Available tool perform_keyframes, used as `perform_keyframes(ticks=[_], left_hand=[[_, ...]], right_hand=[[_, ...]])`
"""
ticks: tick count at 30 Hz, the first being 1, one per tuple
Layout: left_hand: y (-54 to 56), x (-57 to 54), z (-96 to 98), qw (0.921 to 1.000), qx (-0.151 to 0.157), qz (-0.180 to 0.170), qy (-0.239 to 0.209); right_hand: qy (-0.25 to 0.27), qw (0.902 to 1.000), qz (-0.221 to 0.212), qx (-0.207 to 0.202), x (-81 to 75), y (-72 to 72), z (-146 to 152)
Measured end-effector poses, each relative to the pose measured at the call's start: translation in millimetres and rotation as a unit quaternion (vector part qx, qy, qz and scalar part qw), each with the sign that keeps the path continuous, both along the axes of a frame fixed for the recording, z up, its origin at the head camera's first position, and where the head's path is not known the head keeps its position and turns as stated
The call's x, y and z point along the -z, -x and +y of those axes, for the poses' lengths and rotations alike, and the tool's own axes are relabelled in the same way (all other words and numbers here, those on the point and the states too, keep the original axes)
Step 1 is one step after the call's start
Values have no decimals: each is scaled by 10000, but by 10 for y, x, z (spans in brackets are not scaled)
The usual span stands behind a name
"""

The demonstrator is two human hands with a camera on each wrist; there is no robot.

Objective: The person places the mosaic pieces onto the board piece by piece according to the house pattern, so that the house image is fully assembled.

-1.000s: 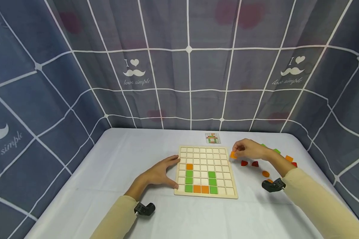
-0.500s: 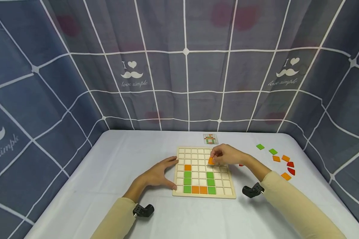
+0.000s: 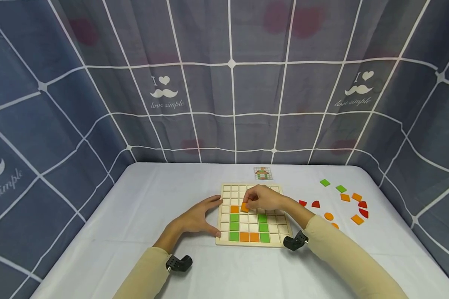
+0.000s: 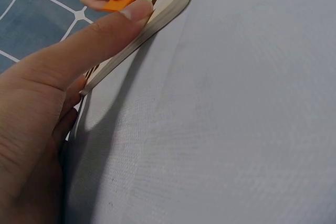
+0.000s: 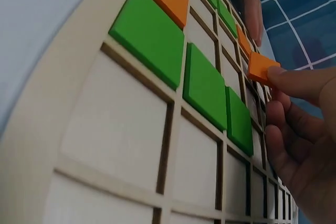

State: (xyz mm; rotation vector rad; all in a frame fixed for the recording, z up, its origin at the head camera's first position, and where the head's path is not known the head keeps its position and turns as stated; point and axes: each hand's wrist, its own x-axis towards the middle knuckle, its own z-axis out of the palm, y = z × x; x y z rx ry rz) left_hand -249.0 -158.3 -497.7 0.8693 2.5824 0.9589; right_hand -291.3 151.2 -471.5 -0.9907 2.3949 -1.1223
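Note:
In the head view a wooden grid board [image 3: 255,245] lies on the table, with green square tiles [image 3: 234,226] and orange square tiles [image 3: 254,237] set in some cells. My right hand [image 3: 263,197] pinches an orange square tile [image 5: 260,68] between thumb and fingers, just over the board. That tile is tilted, close to the right of the orange tile [image 3: 234,209] in the left column. My left hand [image 3: 198,216] is spread along the board's left edge. Its thumb [image 4: 105,40] touches the board's rim, fingers apart; the fingertips are partly hidden in the left wrist view.
Right of the board lie loose pieces: green diamonds [image 3: 324,182], orange squares [image 3: 357,219], red pieces [image 3: 316,204] and orange rounds [image 3: 329,216]. Behind the board is a small pattern card [image 3: 263,173]. A checked curtain [image 3: 209,91] surrounds the table's back and sides.
My right hand has carried the orange square tile leftward from beside the board to above its middle-left cells. My left hand has stayed at the board's left edge.

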Motion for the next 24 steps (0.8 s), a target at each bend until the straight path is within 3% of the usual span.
perform_keyframes(ticks=[8, 17, 24], left_hand=[[5, -13, -23, 10000, 0, -8, 5], [-4, -25, -26, 10000, 11, 15, 52], [-6, -4, -3, 10000, 11, -5, -33]], right_hand=[[-292, 9983, 491, -99, 21, -1, -125], [-367, 9974, 611, -72, 29, -16, -121], [-253, 9979, 598, 65, -68, -80, 23]])
